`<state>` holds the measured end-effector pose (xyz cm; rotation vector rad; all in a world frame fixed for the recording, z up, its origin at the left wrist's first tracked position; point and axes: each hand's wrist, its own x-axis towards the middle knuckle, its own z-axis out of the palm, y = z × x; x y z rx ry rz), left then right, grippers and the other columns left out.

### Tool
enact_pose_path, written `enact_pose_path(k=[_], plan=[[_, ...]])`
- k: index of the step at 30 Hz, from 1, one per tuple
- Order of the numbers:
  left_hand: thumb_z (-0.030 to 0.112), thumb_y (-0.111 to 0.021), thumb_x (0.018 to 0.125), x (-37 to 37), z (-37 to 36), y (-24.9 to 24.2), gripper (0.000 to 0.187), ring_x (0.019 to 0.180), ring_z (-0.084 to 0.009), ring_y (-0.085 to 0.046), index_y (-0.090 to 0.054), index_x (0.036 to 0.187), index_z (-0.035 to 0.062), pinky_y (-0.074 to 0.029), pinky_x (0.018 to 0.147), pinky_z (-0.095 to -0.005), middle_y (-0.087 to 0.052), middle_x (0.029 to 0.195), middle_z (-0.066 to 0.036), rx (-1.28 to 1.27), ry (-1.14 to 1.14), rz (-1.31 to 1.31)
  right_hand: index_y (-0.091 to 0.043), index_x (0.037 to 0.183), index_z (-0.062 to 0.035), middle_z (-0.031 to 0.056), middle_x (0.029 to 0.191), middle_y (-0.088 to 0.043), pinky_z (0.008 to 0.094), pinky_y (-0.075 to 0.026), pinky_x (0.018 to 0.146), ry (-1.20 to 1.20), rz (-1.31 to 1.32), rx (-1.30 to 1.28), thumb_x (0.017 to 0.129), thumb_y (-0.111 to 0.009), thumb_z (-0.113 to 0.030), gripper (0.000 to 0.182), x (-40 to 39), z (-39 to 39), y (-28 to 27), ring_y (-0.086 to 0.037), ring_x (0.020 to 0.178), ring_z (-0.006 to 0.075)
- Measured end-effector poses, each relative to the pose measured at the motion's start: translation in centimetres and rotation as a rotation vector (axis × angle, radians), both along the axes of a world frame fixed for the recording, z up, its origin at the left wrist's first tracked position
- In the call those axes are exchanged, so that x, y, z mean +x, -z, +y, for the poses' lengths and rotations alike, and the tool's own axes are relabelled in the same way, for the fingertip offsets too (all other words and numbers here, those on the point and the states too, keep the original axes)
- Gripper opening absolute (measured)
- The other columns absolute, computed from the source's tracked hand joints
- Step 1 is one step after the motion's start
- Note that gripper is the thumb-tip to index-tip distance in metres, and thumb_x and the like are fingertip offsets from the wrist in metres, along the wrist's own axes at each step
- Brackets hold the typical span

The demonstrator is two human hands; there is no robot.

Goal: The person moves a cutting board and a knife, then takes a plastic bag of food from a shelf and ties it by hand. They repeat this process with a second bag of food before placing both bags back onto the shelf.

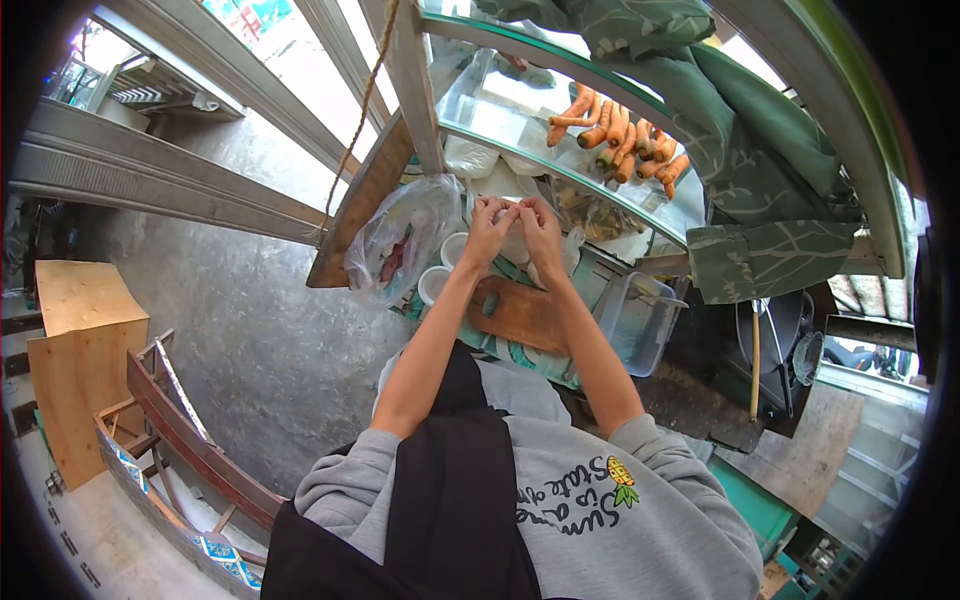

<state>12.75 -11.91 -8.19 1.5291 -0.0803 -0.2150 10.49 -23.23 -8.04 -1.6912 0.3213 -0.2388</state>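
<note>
Both hands meet in front of me, past the wooden cutting board (pixel 522 315). My left hand (pixel 490 225) and my right hand (pixel 540 230) are closed, fingertips together, pinching something whitish and thin, too small to name. Just below and left of them stand white round containers (pixel 434 285). A clear plastic bag (pixel 405 235) with dark reddish things inside lies to the left. Behind my hands are white bags (pixel 473 158), partly hidden. The cutting board lies flat between my forearms.
Carrots (pixel 622 140) lie on the glass shelf above right. A clear plastic bin (pixel 640 325) stands right of the board, with a dark wok (pixel 770 345) further right. Green patterned cloth (pixel 770 260) hangs at the upper right. A wooden chair (pixel 190 440) stands lower left.
</note>
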Motion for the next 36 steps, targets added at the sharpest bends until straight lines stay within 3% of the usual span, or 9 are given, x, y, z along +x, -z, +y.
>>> enact_pose_path(k=[2,4,8,12,18,22,28,30,36], plan=[[0.021,-0.061,0.088,0.4,0.9,-0.6,0.016,0.095,-0.0128,-0.039,-0.065,0.091,0.006,-0.034,0.086,-0.0244,-0.041,0.097,-0.002,0.052,0.051,0.031,-0.059,0.083,-0.0015,0.0071,0.075,-0.052,0.0323,-0.04,0.063,-0.068,0.033,0.018,0.08,-0.06,-0.022,0.021,0.0,-1.2,-1.1,-0.049,0.068,0.0183],[0.022,-0.06,0.088,0.8,2.0,-1.0,0.018,0.096,-0.0125,-0.043,-0.065,0.094,0.0061,-0.035,0.086,-0.0254,-0.045,0.099,-0.002,0.117,0.104,0.016,-0.061,0.085,-0.0016,0.0062,0.075,-0.054,0.0293,-0.04,0.063,-0.318,0.023,-0.342,0.079,-0.063,-0.025,0.024,0.6,-2.9,-3.1,-0.048,0.068,0.0146],[0.019,-0.061,0.086,0.8,2.6,-1.4,0.018,0.095,-0.0123,-0.049,-0.064,0.098,0.0061,-0.037,0.084,-0.0255,-0.051,0.1,-0.002,0.025,0.252,0.118,-0.061,0.088,-0.0001,0.0032,0.076,-0.06,0.0265,-0.04,0.063,-0.575,0.168,-0.215,0.082,-0.062,-0.027,0.027,1.9,-4.8,-4.9,-0.049,0.069,0.0097],[0.017,-0.063,0.083,0.3,2.0,-1.8,0.022,0.092,-0.0126,-0.052,-0.064,0.102,0.0066,-0.04,0.082,-0.0263,-0.058,0.101,-0.003,0.038,0.146,-0.031,-0.061,0.09,-0.0053,-0.0018,0.079,-0.057,0.0237,-0.04,0.066,-0.441,0.449,0.025,0.088,-0.054,-0.028,0.024,2.2,-4.6,-5.9,-0.047,0.072,0.0082],[0.02,-0.067,0.08,0.4,1.9,-2.0,0.023,0.09,-0.0148,-0.053,-0.066,0.101,0.0084,-0.042,0.079,-0.0281,-0.059,0.1,-0.004,0.207,0.162,-0.202,-0.061,0.094,-0.0065,-0.0023,0.085,-0.054,0.023,-0.04,0.067,-0.383,0.515,0.452,0.088,-0.05,-0.022,0.02,1.5,-4.8,-5.3,-0.044,0.072,0.0071],[0.024,-0.068,0.079,0.4,1.4,-2.2,0.023,0.087,-0.0157,-0.053,-0.067,0.094,0.0065,-0.043,0.078,-0.0291,-0.059,0.097,-0.004,0.272,0.08,-0.217,-0.061,0.1,-0.0059,-0.0013,0.087,-0.054,0.0235,-0.041,0.068,-0.376,0.553,0.513,0.089,-0.048,-0.019,0.022,1.8,-5.3,-5.5,-0.046,0.078,0.0078],[0.029,-0.068,0.08,2.0,1.3,-3.1,0.029,0.07,-0.0132,-0.056,-0.066,0.086,0.0003,-0.046,0.065,-0.0273,-0.064,0.079,-0.006,0.303,0.15,-0.125,-0.058,0.114,-0.007,0.0034,0.098,-0.057,0.0269,-0.045,0.077,-0.501,0.382,0.08,0.085,-0.053,-0.018,0.031,0.2,-4.7,-8.1,-0.056,0.088,0.0138],[0.029,-0.067,0.081,2.2,0.9,-2.9,0.03,0.066,-0.0122,-0.055,-0.065,0.085,-0.0011,-0.045,0.062,-0.0269,-0.063,0.074,-0.006,0.294,0.125,-0.099,-0.056,0.116,-0.0069,0.0061,0.098,-0.061,0.0302,-0.048,0.076,-0.491,0.146,-0.253,0.082,-0.06,-0.015,0.035,-0.3,-4.3,-7.7,-0.06,0.084,0.0161],[0.028,-0.064,0.081,2.6,1.0,-2.8,0.032,0.061,-0.0106,-0.054,-0.066,0.081,-0.0037,-0.044,0.058,-0.027,-0.062,0.066,-0.006,0.369,0.115,0.009,-0.06,0.105,-0.0017,0.0076,0.084,-0.063,0.0293,-0.05,0.069,-0.417,0.099,-0.244,0.083,-0.061,-0.011,0.023,0.5,-4.6,-6.1,-0.062,0.074,0.0146]])
